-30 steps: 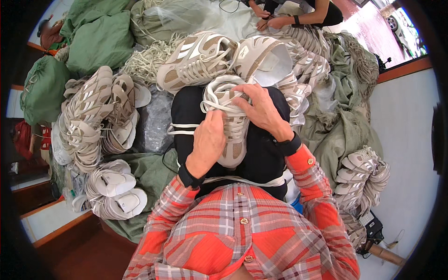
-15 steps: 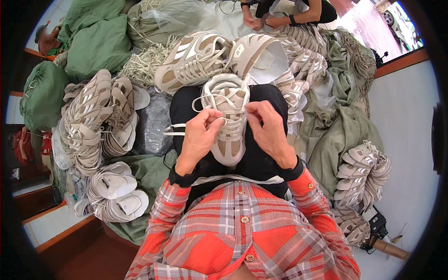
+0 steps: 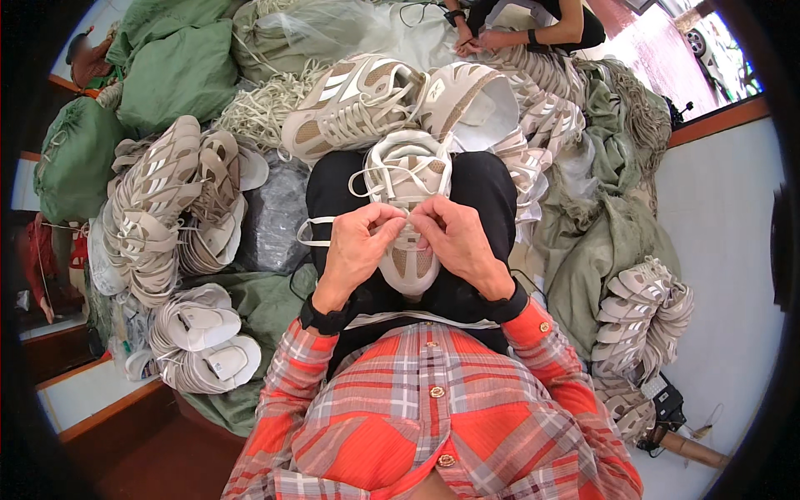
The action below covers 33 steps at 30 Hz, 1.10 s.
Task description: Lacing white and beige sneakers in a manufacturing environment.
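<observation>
A beige and tan shoe upper lies on my lap between my thighs, its toe toward me. White shoelace crosses its front, and a loose loop sticks out to the left. My left hand is closed in a pinch on the lace over the middle of the upper. Directly beside it, my right hand pinches at the same spot, fingertips nearly touching the left ones. The lace between the fingertips is mostly hidden. Beyond my knees rest two more uppers, a laced one and one turned heel-first.
Stacked uppers stand at left and right. A tangle of laces lies beyond my left knee. Green sacks fill the far left. At the top, another person's hands work beside a row of uppers.
My right hand has moved left and down from the upper's right edge to meet my left hand at the lace. The left hand has barely moved.
</observation>
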{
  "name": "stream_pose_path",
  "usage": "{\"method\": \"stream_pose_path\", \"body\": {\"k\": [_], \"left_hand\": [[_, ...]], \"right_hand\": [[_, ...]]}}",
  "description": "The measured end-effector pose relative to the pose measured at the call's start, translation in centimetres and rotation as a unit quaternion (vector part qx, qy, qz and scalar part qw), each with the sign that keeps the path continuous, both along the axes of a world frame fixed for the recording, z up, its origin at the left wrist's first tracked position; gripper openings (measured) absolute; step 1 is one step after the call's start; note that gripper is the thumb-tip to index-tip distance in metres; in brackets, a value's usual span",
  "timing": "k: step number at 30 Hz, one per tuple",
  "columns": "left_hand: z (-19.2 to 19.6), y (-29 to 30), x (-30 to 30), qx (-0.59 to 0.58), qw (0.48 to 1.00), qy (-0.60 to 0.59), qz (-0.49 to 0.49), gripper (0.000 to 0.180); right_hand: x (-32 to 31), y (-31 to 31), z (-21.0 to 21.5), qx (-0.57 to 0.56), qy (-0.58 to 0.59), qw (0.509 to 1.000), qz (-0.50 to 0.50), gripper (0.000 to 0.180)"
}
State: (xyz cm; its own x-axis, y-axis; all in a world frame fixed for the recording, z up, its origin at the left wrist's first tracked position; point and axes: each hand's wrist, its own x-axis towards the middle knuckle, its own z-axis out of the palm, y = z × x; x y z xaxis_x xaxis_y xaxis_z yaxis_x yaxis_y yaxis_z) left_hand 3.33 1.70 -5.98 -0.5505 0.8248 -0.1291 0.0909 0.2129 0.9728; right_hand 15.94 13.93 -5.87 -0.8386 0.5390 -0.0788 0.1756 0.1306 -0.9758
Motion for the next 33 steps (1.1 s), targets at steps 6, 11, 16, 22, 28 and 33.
{"method": "stream_pose_path", "body": {"k": [6,11,16,22,28,33], "left_hand": [[-1.2,1.5,-0.1,-0.024,0.963,0.266,0.042,0.012],[-0.7,2.0,0.3,-0.032,0.936,0.347,0.043,0.009],[-0.1,2.4,0.0,-0.060,0.917,0.395,-0.010,0.010],[-0.7,2.7,-2.9,0.010,0.964,0.228,-0.136,0.008],[-0.7,2.3,-0.3,-0.013,0.926,0.371,-0.075,0.030],[-0.2,4.1,0.7,-0.052,0.916,0.385,-0.096,0.037]], "right_hand": [[0.2,-0.4,-1.4,0.148,-0.016,0.988,-0.043,0.009],[0.9,-0.2,-1.4,0.090,-0.023,0.994,-0.062,0.008],[1.3,0.1,-1.6,0.061,-0.039,0.995,-0.065,0.009],[1.3,0.1,-0.4,-0.075,-0.071,0.991,-0.081,0.011],[1.3,-0.1,-0.9,-0.036,-0.062,0.994,-0.086,0.009],[0.7,0.4,-2.2,0.154,0.043,0.983,-0.095,0.009]]}}
